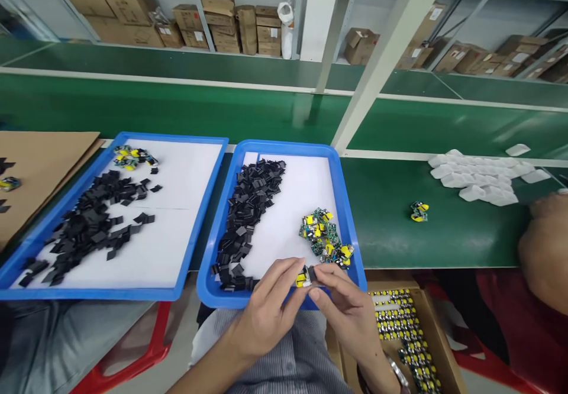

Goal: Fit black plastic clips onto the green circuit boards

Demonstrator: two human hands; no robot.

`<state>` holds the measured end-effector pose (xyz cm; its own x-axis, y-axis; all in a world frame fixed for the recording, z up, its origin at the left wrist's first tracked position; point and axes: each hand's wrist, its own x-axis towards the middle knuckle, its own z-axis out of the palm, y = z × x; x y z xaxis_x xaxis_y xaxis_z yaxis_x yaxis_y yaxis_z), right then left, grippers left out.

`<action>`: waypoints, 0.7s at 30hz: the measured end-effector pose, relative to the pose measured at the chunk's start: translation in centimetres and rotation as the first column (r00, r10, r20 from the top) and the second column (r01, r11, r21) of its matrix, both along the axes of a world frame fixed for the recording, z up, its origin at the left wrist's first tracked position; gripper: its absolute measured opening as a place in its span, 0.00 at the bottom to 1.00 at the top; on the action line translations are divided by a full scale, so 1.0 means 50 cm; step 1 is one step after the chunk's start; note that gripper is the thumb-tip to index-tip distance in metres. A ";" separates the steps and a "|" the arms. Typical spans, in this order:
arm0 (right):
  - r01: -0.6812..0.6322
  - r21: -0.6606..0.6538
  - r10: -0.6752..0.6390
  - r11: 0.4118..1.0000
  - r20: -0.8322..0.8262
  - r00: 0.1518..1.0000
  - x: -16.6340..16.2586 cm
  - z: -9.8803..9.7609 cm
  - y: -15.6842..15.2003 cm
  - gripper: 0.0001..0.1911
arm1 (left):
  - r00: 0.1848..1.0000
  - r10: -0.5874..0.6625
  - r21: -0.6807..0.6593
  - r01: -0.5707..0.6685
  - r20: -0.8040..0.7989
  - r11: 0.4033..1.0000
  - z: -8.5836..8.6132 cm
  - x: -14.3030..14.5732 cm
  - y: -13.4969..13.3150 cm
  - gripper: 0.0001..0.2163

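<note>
Over the near edge of a blue tray, my left hand pinches a small circuit board with a yellow part on it. My right hand is closed on a small black pad, which it holds against the board's right side. The fingertips partly cover both pieces. Just beyond my hands a heap of similar circuit boards lies on the tray's white liner. Many loose black pads are piled along the tray's left side.
Another blue tray with black pads and boards stands to the left, beside cardboard. White pieces and a lone board lie right. Below is a carton of boards. A person sits at the right; a post rises ahead.
</note>
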<state>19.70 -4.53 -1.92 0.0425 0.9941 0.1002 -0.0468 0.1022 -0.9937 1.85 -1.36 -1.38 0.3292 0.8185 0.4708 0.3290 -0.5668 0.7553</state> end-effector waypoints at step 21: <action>0.026 0.114 -0.064 0.993 0.338 0.939 -0.019 0.012 -0.011 0.21 | 0.994 0.090 -0.027 -0.088 0.066 0.996 0.004 0.004 -0.010 0.24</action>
